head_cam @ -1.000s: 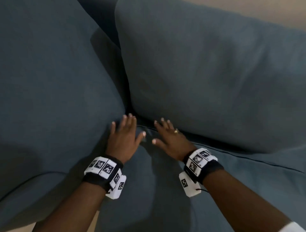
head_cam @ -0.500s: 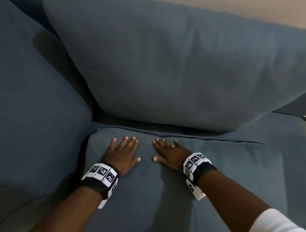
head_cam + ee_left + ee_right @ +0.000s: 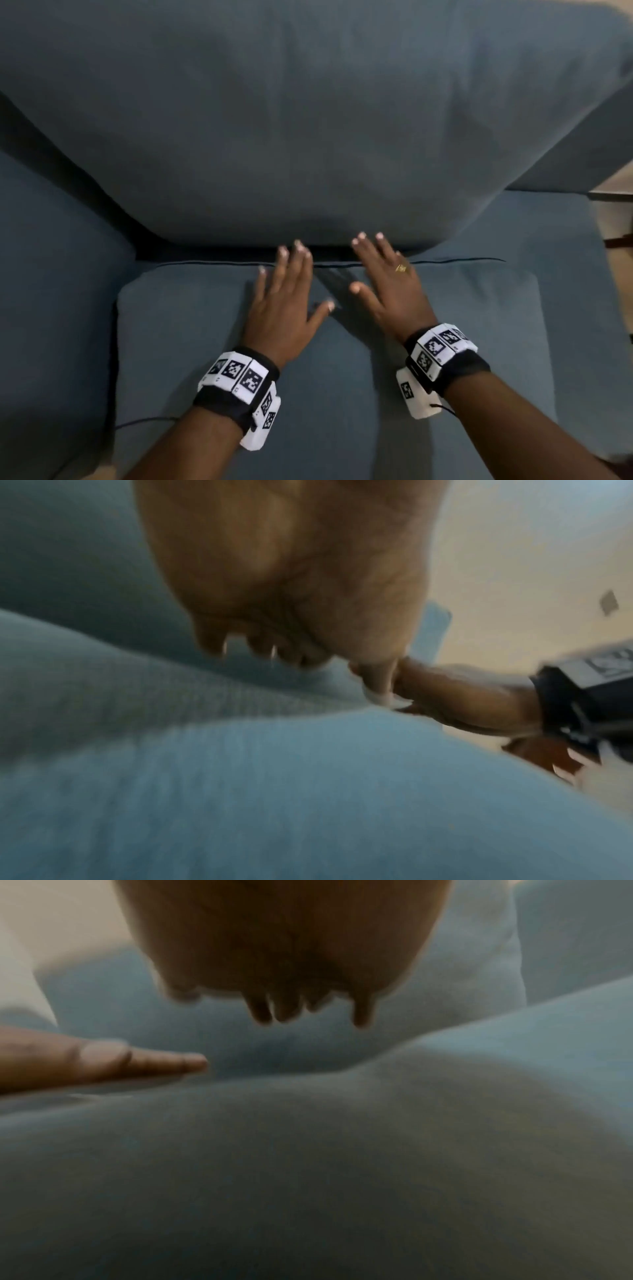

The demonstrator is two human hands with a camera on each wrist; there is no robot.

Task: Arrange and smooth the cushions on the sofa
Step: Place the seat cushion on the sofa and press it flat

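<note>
both hands have travelled forward across the seat cushion (image 3: 212, 342) since half a second back; then the fingertips lay short of the piped seam, now they reach over it to the foot of the back cushion (image 3: 308, 120); the left hand (image 3: 286, 301) lies flat with straight, slightly spread fingers, its tips at the dark gap under the back cushion; the right hand (image 3: 390, 287), wearing a ring (image 3: 401, 268), is flat too, its fingertips touching the back cushion's lower edge; neither hand grasps anything, both lie released and pressing palm-down; a second ago the same hands were at the join with the neighbouring cushion (image 3: 51, 308) on the left, so the work has shifted along the sofa to this seat; i judge this a smoothing stroke carried to its far end, the seat fabric between the thumbs showing a faint diagonal crease not yet pressed out; the wrist views are blurred and show only open fingers above blue fabric; the back cushion leans upright, resting on the rear of the seat cushion.
</note>
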